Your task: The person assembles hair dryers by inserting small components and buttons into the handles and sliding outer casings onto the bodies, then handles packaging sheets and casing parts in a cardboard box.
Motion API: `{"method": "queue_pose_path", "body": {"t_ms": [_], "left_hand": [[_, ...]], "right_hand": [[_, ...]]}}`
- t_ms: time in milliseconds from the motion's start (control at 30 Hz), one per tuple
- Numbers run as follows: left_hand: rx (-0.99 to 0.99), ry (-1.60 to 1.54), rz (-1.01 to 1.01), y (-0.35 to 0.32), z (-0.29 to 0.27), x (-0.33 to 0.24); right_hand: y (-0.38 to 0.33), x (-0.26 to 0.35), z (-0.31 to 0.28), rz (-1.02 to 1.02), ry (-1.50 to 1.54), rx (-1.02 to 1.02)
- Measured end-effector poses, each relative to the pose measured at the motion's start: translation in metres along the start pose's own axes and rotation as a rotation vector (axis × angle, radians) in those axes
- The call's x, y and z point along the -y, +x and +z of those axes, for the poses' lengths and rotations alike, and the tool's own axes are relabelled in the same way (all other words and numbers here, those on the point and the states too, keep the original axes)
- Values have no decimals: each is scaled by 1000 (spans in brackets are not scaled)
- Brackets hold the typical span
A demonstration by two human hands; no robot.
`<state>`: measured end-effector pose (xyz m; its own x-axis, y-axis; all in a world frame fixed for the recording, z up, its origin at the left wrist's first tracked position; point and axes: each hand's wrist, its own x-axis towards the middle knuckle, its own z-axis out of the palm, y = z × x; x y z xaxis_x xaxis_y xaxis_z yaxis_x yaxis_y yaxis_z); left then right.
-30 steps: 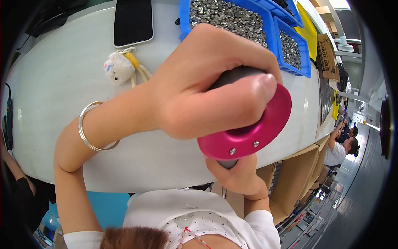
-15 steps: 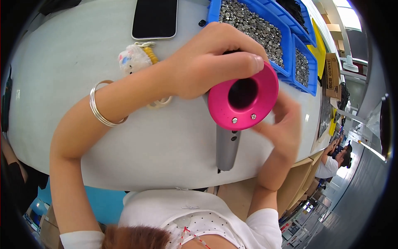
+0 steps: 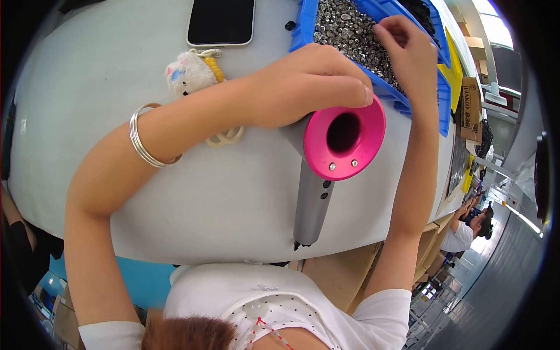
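My left hand (image 3: 318, 87) is wrapped over the top of a hair dryer (image 3: 312, 210) with a grey handle and a pink ring face (image 3: 312, 143) around a dark opening. Two small shiny rhinestones (image 3: 332, 167) sit on the lower part of the pink face. The handle points down toward me, over the white table. My right hand (image 3: 411, 58) is over the blue bin (image 3: 301, 35) of loose rhinestones (image 3: 350, 35), its fingers curled and thumb and forefinger drawn together. Whatever those fingertips hold, if anything, is too small to make out.
A phone (image 3: 220, 22) and a white plush charm (image 3: 192, 73) with yellow beads lie on the table (image 3: 233, 204) beyond my left forearm. More blue bins (image 3: 444, 105) adjoin at the far right, near a cardboard box (image 3: 469, 111). Another person (image 3: 464, 233) works farther right.
My right hand has left the dryer's right side and moved up and away to the rhinestone bin. The dryer has tilted slightly, its handle end shifting left, with my left hand still on it.
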<state>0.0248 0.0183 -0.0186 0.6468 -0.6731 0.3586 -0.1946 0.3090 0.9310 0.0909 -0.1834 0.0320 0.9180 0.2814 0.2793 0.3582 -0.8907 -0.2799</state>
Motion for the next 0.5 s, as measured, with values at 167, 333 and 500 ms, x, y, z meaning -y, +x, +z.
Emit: {"method": "queue_pose_path", "body": {"t_ms": [167, 333, 500], "left_hand": [[-21, -15, 11, -6, -5, 2], [35, 45, 162, -3, -3, 6], [25, 164, 220, -3, -5, 11]], "right_hand": [[-49, 31, -31, 105, 522, -70], [-146, 69, -54, 126, 985, 62], [-183, 99, -39, 127, 680, 23]]}}
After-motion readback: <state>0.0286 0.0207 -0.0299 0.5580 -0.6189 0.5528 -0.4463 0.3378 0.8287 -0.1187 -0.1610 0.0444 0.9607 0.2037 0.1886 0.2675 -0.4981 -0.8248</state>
